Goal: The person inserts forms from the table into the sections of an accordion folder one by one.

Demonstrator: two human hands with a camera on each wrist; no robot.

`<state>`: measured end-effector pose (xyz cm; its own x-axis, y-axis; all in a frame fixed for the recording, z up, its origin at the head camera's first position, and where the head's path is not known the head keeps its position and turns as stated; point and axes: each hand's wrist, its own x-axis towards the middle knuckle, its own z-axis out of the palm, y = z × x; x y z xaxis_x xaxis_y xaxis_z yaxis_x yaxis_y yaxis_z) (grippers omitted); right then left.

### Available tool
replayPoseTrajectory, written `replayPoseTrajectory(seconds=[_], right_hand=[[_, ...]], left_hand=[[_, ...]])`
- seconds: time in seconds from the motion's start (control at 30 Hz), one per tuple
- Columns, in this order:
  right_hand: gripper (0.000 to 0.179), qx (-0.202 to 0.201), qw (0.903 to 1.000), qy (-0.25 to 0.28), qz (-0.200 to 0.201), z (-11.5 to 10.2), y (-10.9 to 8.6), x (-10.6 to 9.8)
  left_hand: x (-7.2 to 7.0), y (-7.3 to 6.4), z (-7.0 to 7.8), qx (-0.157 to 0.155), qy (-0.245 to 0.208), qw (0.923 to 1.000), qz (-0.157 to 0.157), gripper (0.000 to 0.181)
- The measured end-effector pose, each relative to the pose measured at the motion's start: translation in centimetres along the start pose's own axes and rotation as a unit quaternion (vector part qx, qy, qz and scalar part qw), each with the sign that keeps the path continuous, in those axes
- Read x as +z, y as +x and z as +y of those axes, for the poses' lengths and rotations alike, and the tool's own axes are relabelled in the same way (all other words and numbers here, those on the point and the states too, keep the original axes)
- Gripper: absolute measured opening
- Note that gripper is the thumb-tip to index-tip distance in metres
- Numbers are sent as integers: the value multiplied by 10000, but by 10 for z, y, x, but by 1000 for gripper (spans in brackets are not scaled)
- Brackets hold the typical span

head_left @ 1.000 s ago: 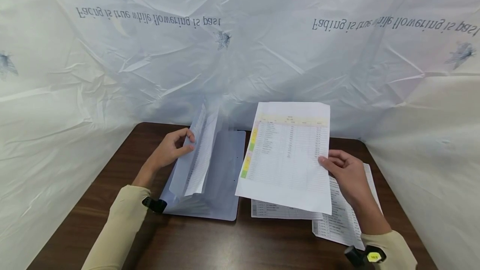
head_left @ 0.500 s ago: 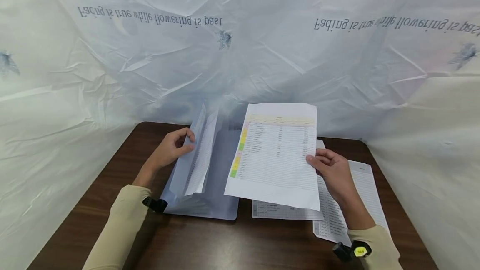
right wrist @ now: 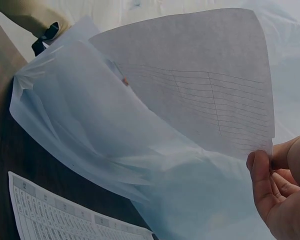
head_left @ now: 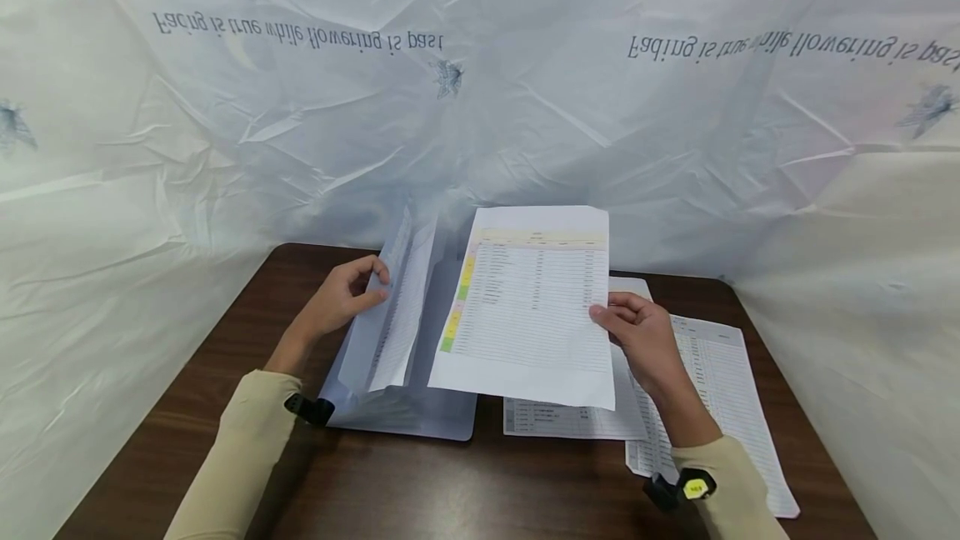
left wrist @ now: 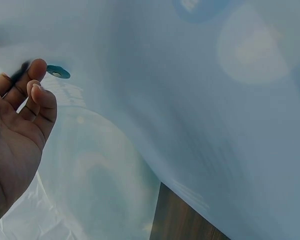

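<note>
Paper sheet (head_left: 525, 307), white with yellow-and-green margin blocks, hangs at one o'clock above the brown wooden table (head_left: 420, 486), its right edge pinched by the right hand (head_left: 643, 340) between thumb and fingers. At ten o'clock, the left hand (head_left: 341, 300) pinches the lifted side of a translucent blue plastic folder (head_left: 444, 419). Lining these up seems the step in hand; the next move likely calls for a wide opening and flat sheet.
</note>
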<state>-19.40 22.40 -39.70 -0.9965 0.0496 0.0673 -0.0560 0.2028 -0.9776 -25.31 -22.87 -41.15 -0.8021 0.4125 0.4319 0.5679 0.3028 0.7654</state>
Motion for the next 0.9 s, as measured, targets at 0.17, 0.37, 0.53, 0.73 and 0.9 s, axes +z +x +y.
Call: replayPoseTrajectory(seconds=[0.17,0.37,0.53,0.73,0.9], right_hand=[[42,63,9999,108,-28,3,4,7],[40,117,9995,265,-145,4,5,13],[40,190,9993,234,-205,2,6,19],[40,203,9994,152,-217,2,9,24],[39,215,9992,209,-281,2,11,28]], left_hand=[[0,-1,-1,-23,0,10000,19,10],[0,-1,-1,-8,46,10000,27,10],[1,-1,-1,30,19,10000,27,12],[2,0,7,15,84,10000,45,11],[0,0,32,28,26,10000,-21,10]])
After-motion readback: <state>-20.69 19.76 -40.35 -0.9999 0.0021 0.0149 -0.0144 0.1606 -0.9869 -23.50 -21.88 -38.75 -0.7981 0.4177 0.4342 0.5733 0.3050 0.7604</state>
